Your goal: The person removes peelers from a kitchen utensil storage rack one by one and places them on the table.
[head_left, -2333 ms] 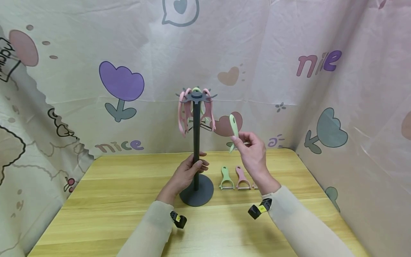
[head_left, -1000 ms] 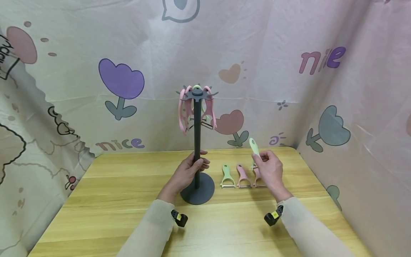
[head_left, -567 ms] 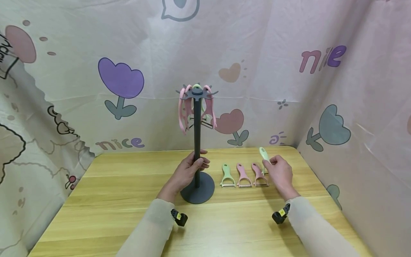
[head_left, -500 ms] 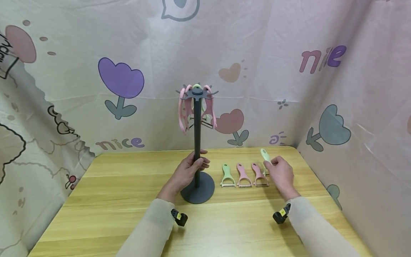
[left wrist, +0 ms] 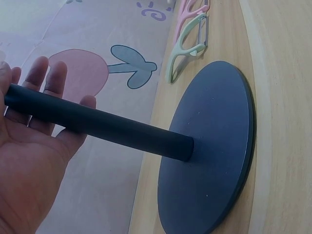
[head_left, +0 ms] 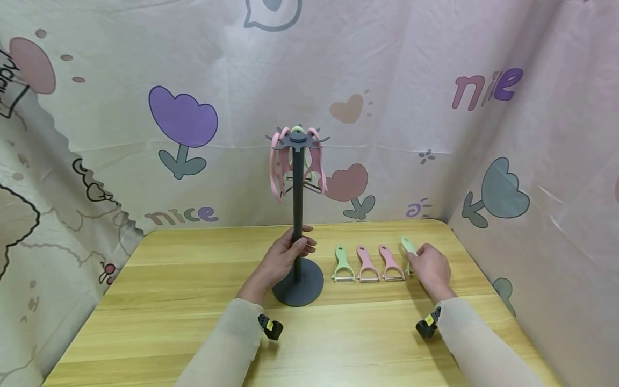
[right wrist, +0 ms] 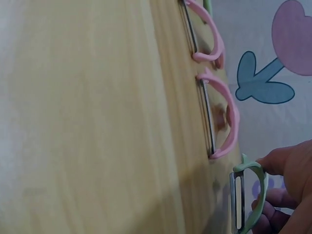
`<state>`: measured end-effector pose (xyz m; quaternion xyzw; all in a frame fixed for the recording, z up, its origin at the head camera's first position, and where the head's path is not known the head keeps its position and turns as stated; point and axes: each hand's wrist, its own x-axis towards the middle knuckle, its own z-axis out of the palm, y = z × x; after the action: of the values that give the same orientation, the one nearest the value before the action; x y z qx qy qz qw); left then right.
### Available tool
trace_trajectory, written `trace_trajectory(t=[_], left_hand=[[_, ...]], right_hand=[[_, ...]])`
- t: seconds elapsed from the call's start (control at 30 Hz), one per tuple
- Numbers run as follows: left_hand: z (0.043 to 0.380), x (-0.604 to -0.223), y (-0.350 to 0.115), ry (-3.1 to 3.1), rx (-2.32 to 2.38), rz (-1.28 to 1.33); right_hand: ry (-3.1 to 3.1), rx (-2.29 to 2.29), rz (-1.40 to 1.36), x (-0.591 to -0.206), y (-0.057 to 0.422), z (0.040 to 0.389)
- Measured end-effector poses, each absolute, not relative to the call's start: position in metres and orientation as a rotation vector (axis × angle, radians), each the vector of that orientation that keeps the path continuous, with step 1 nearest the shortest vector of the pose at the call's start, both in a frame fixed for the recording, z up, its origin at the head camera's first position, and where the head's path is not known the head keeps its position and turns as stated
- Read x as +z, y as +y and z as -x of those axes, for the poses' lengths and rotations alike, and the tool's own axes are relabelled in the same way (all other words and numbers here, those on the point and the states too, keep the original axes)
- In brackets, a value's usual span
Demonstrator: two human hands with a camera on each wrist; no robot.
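Fingers (right wrist: 280,197) and thumb of your right hand (head_left: 430,270) are narrowly pinching a pale green Y-peeler (head_left: 408,244), and you are holding it tilted at the right end of the row on the wooden table (head_left: 193,279), just beside the nearer pink Y-peeler (head_left: 387,257). Another pink Y-peeler (head_left: 364,257) and a second green Y-peeler (head_left: 341,258) are lying farther left. Your left hand (head_left: 278,267) is loosely gripping the pole of the dark hook stand (head_left: 297,209) between thumb and fingers. Hanging pink peelers (head_left: 316,160) and a hanging green one (head_left: 297,129) are dangling from its hooks, the pole partly blocking them. Behind, a printed cloth backdrop (head_left: 251,177) is bordering the table.
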<state>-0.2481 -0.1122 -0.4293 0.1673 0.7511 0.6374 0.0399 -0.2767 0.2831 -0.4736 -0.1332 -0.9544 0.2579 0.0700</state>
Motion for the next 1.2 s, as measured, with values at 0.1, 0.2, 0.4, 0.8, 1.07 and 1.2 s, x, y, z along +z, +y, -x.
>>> trace_trajectory(t=[0.1,0.2,0.4,0.8,1.07,1.2], left_hand=[[0.248,-0.429,-0.113,2.302,1.953,-0.518],[0.248,-0.43,-0.112,2.299,1.957,-0.529],[0.248,-0.43,-0.113,2.299,1.961,-0.525],[0.248,-0.43,-0.113,2.301,1.955,-0.516],[0.248,-0.43,-0.112,2.301,1.96,-0.521],[0.248,-0.43,-0.113,2.306,1.956,-0.522]], right_hand=[[-2.9,0.771,0.409,-0.475,0.285,0.276],[-2.912,0.766,0.412,-0.477,0.286,0.276],[-2.92,0.756,0.398,-0.482,0.287,0.276],[-2.897,0.741,0.402,-0.487,0.286,0.278],[-2.907,0.723,0.405,-0.487,0.287,0.277],[-2.914,0.727,0.407,-0.487,0.286,0.277]])
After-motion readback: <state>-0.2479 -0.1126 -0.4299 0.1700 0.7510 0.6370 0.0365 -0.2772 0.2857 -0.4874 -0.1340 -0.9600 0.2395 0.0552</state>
